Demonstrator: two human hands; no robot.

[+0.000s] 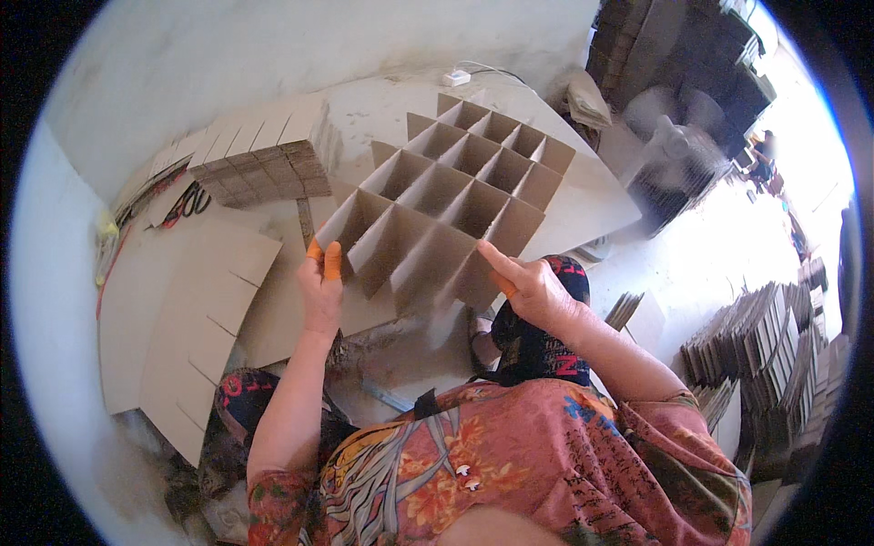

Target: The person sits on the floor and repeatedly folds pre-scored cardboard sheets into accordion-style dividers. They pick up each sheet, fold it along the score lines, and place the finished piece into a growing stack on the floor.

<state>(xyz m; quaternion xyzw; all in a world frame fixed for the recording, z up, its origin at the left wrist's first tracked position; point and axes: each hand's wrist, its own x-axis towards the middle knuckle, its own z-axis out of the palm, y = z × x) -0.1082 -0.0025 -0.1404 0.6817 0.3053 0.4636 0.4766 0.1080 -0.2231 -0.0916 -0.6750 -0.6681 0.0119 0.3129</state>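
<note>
2 hands (320, 289) (537, 293) hold a cardboard divider (401, 246), long axis away and rightward.

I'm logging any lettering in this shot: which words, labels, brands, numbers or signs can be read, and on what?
Dark trousers: red lettering at both knees, not copied out here.
Patterned shirt: dark, script-like print, too small and blurred to read.
Cardboard divider grid, held in the left hand and right hand: no lettering visible.
</note>
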